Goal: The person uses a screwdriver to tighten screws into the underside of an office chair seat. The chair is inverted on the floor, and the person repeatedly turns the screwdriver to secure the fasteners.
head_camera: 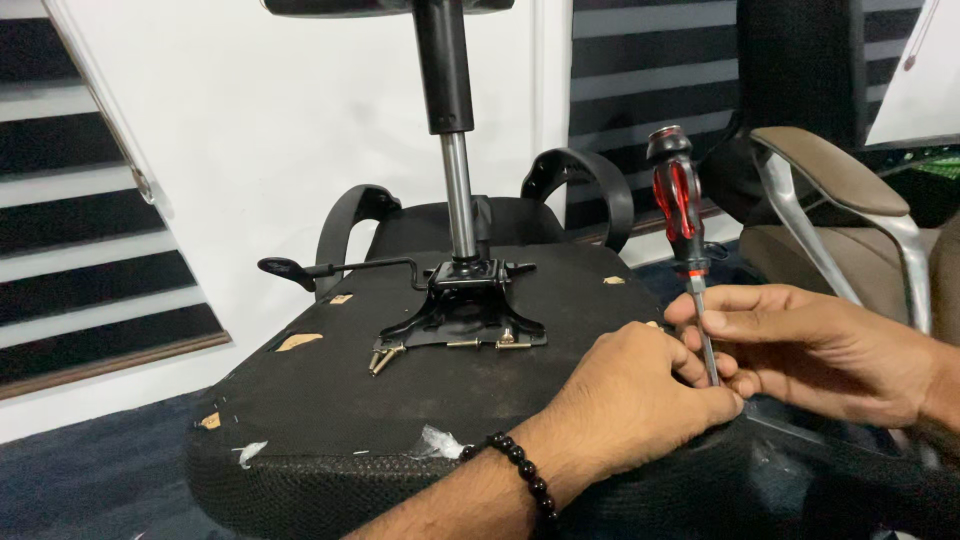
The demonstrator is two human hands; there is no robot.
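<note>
Window blind [90, 230] with dark and light slats at 9 o'clock, white wall beside it.

Upturned chair seat [330, 400] fills the lower middle, underside facing up, black fabric torn in a few spots with pale patches showing. Black height lever [300, 270] sticks out toward 9 o'clock from the mechanism plate [465, 315], which sits on the seat just above centre. Several loose screws [385, 355] lie at the plate's front edge, touching or just beside it. Gas lift column [455, 150] rises from the plate straight to 12 o'clock, chrome lower part, black upper sleeve. Two black armrest loops [590, 185] show behind the seat, about 11 and 1 o'clock of the plate.

Left hand [625, 395] at 4 o'clock of the plate, resting on the seat's right edge, beaded bracelet [525, 470] on the wrist. Fingers curled, tips closed round the lower screwdriver shaft.

Screwdriver [680, 215] stands nearly upright, red and black handle at the top, tip hidden between the two hands at the seat edge. Can't tell what the tip sits in.

Right hand [815, 350] at 3 o'clock, touching the left hand, thumb and fingers pinching the shaft just below the handle.

Second chair with brown padded armrest [830, 170] on a chrome frame at 2 o'clock, behind the right hand.
</note>
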